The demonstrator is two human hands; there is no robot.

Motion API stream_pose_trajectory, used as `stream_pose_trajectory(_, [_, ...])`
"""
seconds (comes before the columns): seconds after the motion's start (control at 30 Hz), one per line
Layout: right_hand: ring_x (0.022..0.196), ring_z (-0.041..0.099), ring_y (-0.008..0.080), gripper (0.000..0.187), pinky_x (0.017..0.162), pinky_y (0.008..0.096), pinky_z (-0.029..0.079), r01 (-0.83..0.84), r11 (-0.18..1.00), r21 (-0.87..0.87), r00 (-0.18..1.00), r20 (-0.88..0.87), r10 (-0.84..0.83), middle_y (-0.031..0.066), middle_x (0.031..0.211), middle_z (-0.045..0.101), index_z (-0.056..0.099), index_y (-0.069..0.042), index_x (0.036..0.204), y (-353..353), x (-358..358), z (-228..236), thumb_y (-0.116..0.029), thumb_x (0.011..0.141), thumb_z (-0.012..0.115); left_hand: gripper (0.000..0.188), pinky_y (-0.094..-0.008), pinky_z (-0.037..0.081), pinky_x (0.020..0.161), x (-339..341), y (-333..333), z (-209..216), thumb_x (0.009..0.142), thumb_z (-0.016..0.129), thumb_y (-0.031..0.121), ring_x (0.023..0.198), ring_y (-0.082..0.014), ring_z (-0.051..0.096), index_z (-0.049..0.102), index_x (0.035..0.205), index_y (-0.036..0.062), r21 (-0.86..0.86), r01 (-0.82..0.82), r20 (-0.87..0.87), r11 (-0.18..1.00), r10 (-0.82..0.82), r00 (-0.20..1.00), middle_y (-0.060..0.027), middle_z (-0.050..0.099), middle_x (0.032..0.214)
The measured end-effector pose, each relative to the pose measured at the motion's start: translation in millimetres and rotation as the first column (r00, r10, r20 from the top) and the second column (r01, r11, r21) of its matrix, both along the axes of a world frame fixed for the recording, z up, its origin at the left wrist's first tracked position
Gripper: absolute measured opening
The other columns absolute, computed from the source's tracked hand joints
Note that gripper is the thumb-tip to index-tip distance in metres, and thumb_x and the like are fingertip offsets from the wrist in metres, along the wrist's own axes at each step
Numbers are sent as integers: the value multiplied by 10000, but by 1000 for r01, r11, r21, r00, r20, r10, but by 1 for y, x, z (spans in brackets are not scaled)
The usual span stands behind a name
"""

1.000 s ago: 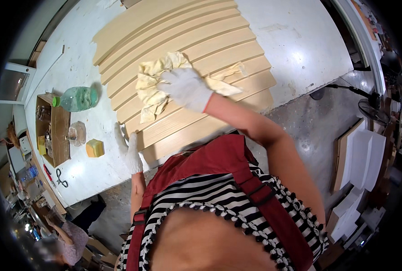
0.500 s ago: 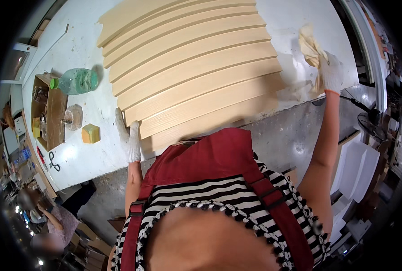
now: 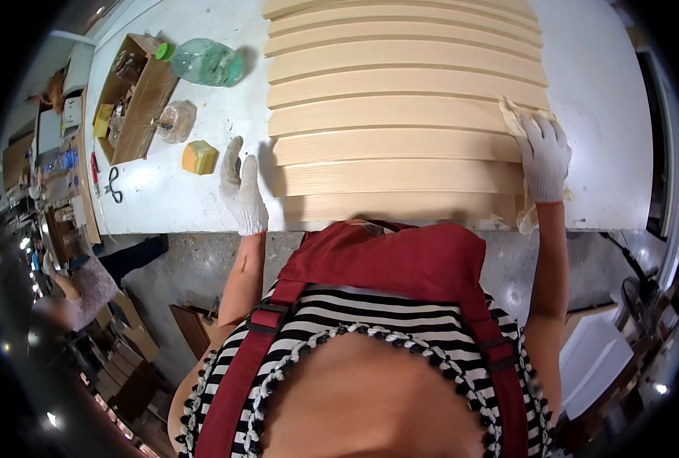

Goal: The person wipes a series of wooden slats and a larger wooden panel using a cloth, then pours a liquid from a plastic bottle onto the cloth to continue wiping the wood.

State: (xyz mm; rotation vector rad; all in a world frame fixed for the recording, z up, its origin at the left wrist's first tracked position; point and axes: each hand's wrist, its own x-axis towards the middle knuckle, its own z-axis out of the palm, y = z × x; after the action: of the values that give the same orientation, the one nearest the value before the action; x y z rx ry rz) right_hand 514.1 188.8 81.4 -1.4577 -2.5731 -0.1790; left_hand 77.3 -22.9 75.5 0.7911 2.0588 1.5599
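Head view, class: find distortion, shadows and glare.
Head view: fisheye blackens the corners and bends the white table at left; same view: shadows fall right of the green bottle and left of the slatted panel; same view: bright lights glare at lower left.

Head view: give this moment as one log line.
right hand: holds cream cloth at right edge of pale boards | left hand: open, empty, between boards and yellow block

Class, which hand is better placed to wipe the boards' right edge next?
Right, likely: the right hand is on the cloth at that edge of the boards; the left hand is opposite, open.
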Motion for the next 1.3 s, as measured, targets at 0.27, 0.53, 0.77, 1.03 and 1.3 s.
stream_pose_trajectory(0.27, [1048, 540, 333, 336, 869, 425, 458, -3, 1000, 30, 997, -74, 5, 81, 1144, 612, 641, -140, 1156, -4, 6, 12, -106, 823, 605, 798, -402, 192, 1161, -47, 49, 24, 877, 653, 144, 1425, -295, 249, 172, 1486, -40, 202, -17, -164, 979, 51, 985, -219, 296, 1512])
stream_pose_trajectory(0.53, [1016, 559, 308, 343, 871, 400, 465, -40, 988, -151, 979, -203, 8, 113, 1108, 615, 642, -54, 1112, -65, 1, 28, -39, 771, 603, 1202, -373, 257, 1143, -154, 151, -15, 643, 881, 323, 1378, -309, 322, 116, 1495, -43, 159, -263, -291, 952, 299, 909, -233, 264, 1515])
stream_pose_trajectory(0.77, [1139, 553, 244, 349, 986, 323, 424, 296, 908, -297, 543, -730, -415, 160, 1192, 598, 614, 18, 1207, -83, 21, 35, 68, 891, 476, 1042, -380, 365, 1074, -139, 181, -7, 596, 902, 279, 1248, -296, 465, 339, 1422, -16, 164, -353, -361, 921, 389, 848, -190, 443, 1385])
stream_pose_trajectory(1.03, [1085, 582, 247, 296, 955, 317, 442, 210, 918, -337, 667, -637, -387, 149, 1159, 620, 613, 55, 1165, -93, 8, 56, 13, 904, 478, 660, -357, 498, 913, -132, 120, 34, 770, 747, 26, 1075, -239, 574, 424, 1343, -29, 400, -91, -215, 912, 190, 958, -143, 560, 1224])
stream_pose_trajectory(1.3, [1141, 544, 170, 421, 964, 295, 447, -418, 596, -686, -82, -625, -777, 107, 1278, 564, 458, 57, 1343, -77, -15, 50, -98, 953, 491, 781, -394, 425, 1029, -16, 74, 82, 683, 677, 69, 1188, -254, 528, 386, 1402, -21, 382, 404, 17, 831, -443, 896, -160, 512, 1310])
